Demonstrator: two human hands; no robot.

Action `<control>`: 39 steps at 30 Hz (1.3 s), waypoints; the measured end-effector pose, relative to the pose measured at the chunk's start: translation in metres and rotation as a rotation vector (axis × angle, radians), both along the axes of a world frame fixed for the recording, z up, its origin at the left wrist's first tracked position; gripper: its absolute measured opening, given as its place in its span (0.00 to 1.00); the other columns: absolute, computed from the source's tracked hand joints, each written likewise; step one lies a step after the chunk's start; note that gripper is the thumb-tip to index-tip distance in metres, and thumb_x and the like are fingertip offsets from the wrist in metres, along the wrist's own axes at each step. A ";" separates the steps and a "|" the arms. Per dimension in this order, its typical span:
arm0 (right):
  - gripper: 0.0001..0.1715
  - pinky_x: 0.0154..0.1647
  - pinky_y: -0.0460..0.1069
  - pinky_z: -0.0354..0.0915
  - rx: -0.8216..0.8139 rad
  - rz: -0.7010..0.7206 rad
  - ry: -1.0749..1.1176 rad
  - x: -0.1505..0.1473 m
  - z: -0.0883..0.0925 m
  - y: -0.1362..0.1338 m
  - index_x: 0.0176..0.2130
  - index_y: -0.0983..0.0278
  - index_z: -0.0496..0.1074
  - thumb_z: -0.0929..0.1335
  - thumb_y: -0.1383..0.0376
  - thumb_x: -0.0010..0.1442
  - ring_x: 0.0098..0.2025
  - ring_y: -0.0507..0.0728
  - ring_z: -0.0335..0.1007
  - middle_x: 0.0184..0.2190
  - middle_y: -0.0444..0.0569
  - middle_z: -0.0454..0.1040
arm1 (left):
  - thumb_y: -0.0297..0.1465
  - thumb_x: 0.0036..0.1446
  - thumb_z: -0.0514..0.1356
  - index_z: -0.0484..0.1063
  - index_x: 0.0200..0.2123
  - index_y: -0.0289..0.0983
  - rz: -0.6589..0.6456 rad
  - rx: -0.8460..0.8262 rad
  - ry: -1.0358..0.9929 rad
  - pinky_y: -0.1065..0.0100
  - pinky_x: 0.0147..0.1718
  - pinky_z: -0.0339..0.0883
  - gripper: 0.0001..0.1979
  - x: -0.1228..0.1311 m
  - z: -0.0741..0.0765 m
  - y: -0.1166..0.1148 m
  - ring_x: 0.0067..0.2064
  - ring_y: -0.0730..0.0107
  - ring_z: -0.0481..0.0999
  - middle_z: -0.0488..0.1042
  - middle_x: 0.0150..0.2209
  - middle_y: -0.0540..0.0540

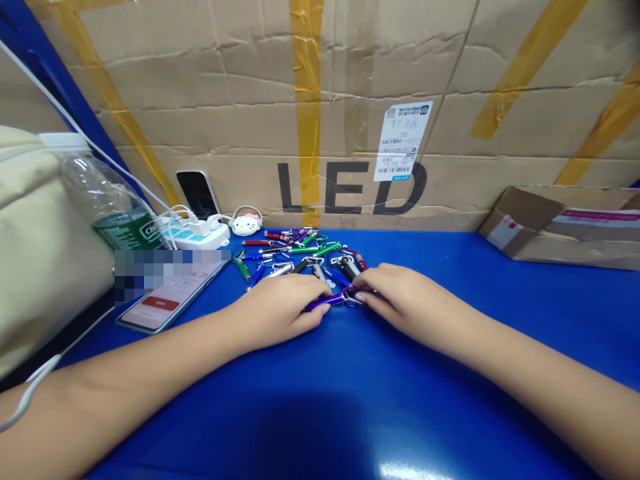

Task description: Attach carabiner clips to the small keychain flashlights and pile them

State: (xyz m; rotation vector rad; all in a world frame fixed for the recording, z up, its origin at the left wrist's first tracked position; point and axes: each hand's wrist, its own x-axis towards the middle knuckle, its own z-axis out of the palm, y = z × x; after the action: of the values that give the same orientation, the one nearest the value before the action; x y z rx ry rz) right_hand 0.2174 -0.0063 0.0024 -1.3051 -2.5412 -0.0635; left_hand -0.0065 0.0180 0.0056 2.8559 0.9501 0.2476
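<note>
A small purple keychain flashlight (pixel 330 301) with a metal clip at its right end is held between both hands, low over the blue table. The fingers and thumb of my left hand (pixel 287 303) pinch its tube from the left. My right hand (pixel 387 293) has its fingertips closed at the clip end, where the clip (pixel 351 300) partly shows. Just beyond my hands lies a loose pile of similar keychain flashlights in several colours, among them a green one (pixel 327 250), a red one (pixel 361 261) and a silver one (pixel 281 269). My hands hide part of the pile.
A lit phone (pixel 170 300) lies at left, near a white power strip (pixel 215 237), a cat-faced case (pixel 246 225) and a plastic bottle (pixel 107 193). A beige bag (pixel 45 253) borders the left side. Behind stands a large cardboard box (pixel 240 100); a small carton (pixel 530 227) sits back right.
</note>
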 end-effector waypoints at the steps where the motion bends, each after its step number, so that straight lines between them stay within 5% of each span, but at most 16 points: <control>1: 0.09 0.35 0.48 0.62 0.013 0.007 0.001 0.001 0.000 0.001 0.39 0.64 0.72 0.62 0.67 0.63 0.35 0.56 0.68 0.33 0.50 0.74 | 0.36 0.64 0.48 0.69 0.47 0.37 -0.003 0.009 0.000 0.63 0.43 0.65 0.15 0.000 0.000 0.000 0.45 0.60 0.73 0.74 0.44 0.43; 12: 0.11 0.37 0.51 0.59 0.200 0.121 -0.136 0.010 -0.001 0.005 0.40 0.60 0.73 0.62 0.66 0.63 0.37 0.58 0.66 0.36 0.50 0.72 | 0.34 0.65 0.48 0.68 0.49 0.40 -0.058 0.019 -0.064 0.65 0.45 0.64 0.14 0.000 -0.004 0.003 0.46 0.65 0.73 0.74 0.44 0.47; 26: 0.10 0.38 0.51 0.64 -0.053 -0.059 -0.119 0.033 0.008 0.015 0.38 0.62 0.74 0.64 0.65 0.60 0.37 0.58 0.69 0.34 0.50 0.72 | 0.32 0.58 0.54 0.70 0.38 0.38 -0.044 0.123 0.046 0.62 0.41 0.62 0.08 -0.003 -0.001 0.003 0.38 0.65 0.71 0.73 0.36 0.48; 39: 0.07 0.37 0.49 0.64 -0.182 -0.085 -0.085 0.025 0.003 0.015 0.37 0.63 0.73 0.65 0.65 0.59 0.37 0.56 0.69 0.35 0.50 0.72 | 0.38 0.62 0.53 0.69 0.43 0.40 0.036 0.112 -0.011 0.60 0.44 0.64 0.12 -0.004 -0.003 0.010 0.43 0.62 0.70 0.72 0.41 0.47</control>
State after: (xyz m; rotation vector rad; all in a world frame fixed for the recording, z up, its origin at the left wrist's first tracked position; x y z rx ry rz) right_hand 0.2423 0.0088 0.0057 -1.5090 -2.6128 0.0996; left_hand -0.0108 0.0285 0.0030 2.9370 1.0180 0.3295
